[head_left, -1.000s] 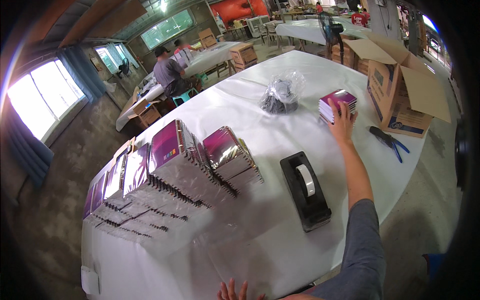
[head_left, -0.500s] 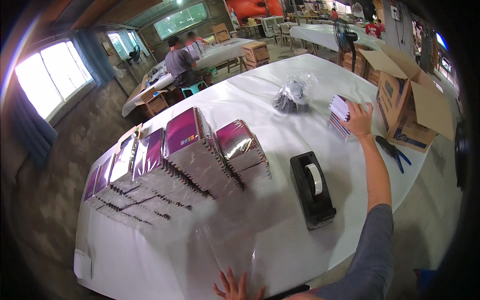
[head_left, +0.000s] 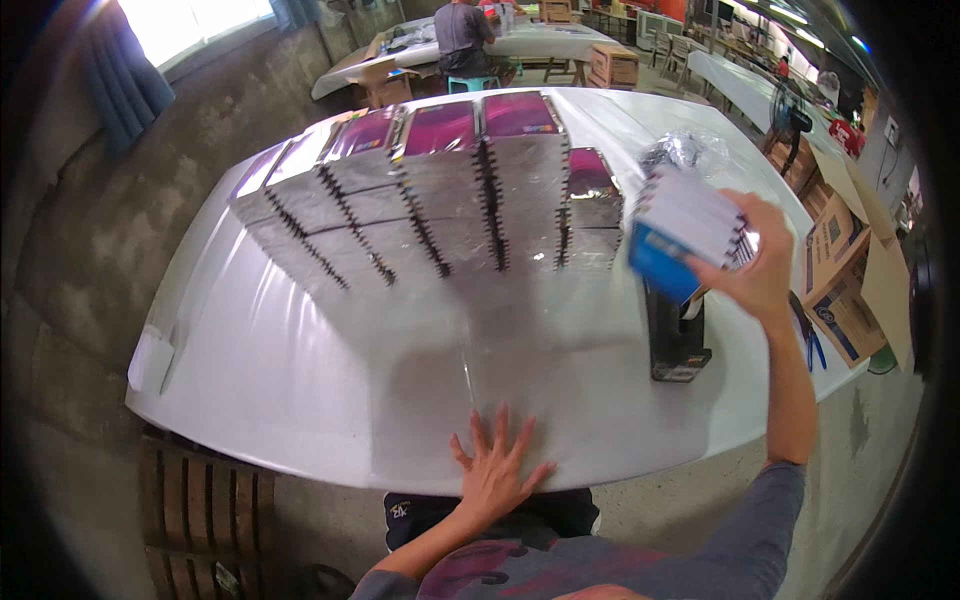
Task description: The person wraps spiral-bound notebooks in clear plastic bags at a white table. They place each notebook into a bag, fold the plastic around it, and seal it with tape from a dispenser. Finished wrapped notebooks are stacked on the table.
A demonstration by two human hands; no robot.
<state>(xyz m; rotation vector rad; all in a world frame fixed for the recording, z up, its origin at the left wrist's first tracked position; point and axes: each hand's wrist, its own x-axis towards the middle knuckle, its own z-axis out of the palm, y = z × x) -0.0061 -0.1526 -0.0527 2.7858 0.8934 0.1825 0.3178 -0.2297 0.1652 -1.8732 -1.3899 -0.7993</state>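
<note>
My right hand (head_left: pixel 758 262) is closed on a small stack of spiral-bound notebooks (head_left: pixel 690 215), lifted above the table. The stack is tilted, with white page edges on top and a blue cover toward me. My left hand (head_left: pixel 496 462) lies flat near the table's front edge, fingers spread, holding nothing. Beyond it stand several tall stacks of spiral notebooks (head_left: pixel 440 130) with purple covers, wrapped in clear plastic. Below the lifted stack is a black tape dispenser (head_left: pixel 678 350), partly hidden by it.
A crumpled clear plastic bag (head_left: pixel 712 150) lies at the table's back right. Blue-handled pliers (head_left: pixel 808 330) rest by the right edge, near an open cardboard box (head_left: pixel 838 262). A wooden pallet (head_left: pixel 205 500) is on the floor at lower left. Another person (head_left: pixel 462 38) sits at a far table.
My right hand has lifted the notebooks off the table's right side and brought them nearer, over the tape dispenser. My left hand shows more fully, flat on the table. The view has swung right and down.
</note>
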